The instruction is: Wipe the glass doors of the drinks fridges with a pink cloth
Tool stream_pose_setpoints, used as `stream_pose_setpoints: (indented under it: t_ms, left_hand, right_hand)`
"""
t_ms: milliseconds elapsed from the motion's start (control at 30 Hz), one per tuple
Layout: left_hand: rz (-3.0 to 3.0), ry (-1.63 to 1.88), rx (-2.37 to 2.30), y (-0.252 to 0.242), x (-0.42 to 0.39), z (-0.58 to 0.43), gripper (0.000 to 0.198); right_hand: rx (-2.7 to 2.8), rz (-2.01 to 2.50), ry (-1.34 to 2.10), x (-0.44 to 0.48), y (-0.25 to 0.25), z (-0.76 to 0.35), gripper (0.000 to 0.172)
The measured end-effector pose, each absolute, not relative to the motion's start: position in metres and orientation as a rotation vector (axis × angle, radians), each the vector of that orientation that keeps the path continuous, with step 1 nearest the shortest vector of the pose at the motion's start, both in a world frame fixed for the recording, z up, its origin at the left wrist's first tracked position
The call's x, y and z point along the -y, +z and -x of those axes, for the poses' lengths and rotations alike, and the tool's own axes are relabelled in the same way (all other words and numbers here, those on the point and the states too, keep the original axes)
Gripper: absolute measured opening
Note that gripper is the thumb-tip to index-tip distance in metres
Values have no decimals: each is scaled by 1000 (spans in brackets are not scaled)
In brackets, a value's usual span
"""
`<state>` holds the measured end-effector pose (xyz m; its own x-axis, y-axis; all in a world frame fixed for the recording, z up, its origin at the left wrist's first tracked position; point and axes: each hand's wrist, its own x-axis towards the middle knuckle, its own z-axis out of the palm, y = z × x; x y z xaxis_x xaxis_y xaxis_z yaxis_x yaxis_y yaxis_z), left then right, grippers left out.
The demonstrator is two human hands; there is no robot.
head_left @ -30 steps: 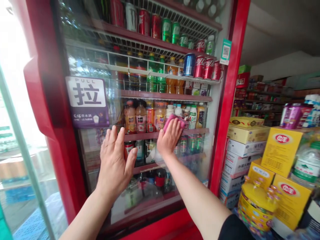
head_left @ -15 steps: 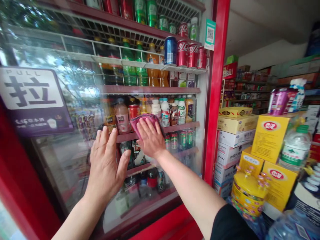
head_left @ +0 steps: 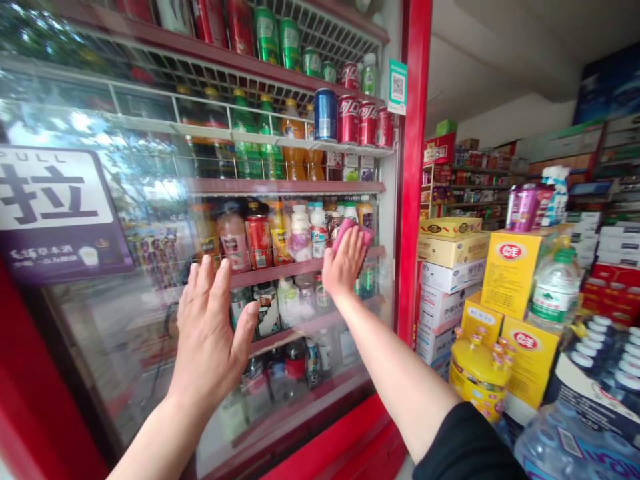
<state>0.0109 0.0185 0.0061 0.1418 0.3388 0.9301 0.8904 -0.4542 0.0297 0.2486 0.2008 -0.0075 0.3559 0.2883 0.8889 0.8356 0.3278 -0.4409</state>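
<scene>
A glass door (head_left: pixel 150 313) of a drinks fridge stands before me, with bottles and cans on shelves behind it. My right hand (head_left: pixel 345 263) lies flat over a pink cloth (head_left: pixel 354 233), pressing it to the glass near the right side. Most of the cloth is covered by the fingers; its top and right edges show. To the left, my left hand (head_left: pixel 213 327) is open, fingers up and thumb apart, with nothing in it. It is at the glass; whether the palm touches cannot be told.
A red door frame (head_left: pixel 415 167) borders the glass on the right. Beyond it stand stacked cartons (head_left: pixel 450 267), yellow boxes (head_left: pixel 513 273), a large clear bottle (head_left: pixel 553 290) and a yellow jug (head_left: pixel 480 367). A purple and white "pull" sticker (head_left: pixel 55 207) is on the glass at left.
My right hand has slid the pink cloth rightward across the glass. My left hand has stayed nearly in place in view, while the scene has shifted slightly left.
</scene>
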Motion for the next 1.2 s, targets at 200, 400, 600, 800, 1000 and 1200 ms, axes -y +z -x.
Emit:
stream_pose_setpoints:
  t_ms: [200,400,600,800,1000,1200]
  left_hand:
    - [1920,-1255,1152,7,-27,-28,81]
    - [1948,-1238,1129,-6,-47,-38,81]
    - [1980,-1231,1147,-21,-62,-42,81]
    - [2003,-1238,1159,-28,-68,-47,82]
    - [2000,-1261,1169,-31,-64,-42,83]
    - [1975,-1290,1193,-24,-50,-30,81]
  right_hand:
    - [1968,683,-892,-167,-17,-190,66]
    - [1894,740,-886,-186,-8,-230,69]
    - [1456,1134,-687,-222,13,-309,76]
    - [930,1316,-457,-260,-5,-366,75]
    - [578,1303,-236,-276,-15,-362,75]
    - [446,1296,-141,-256,-15,-290,83]
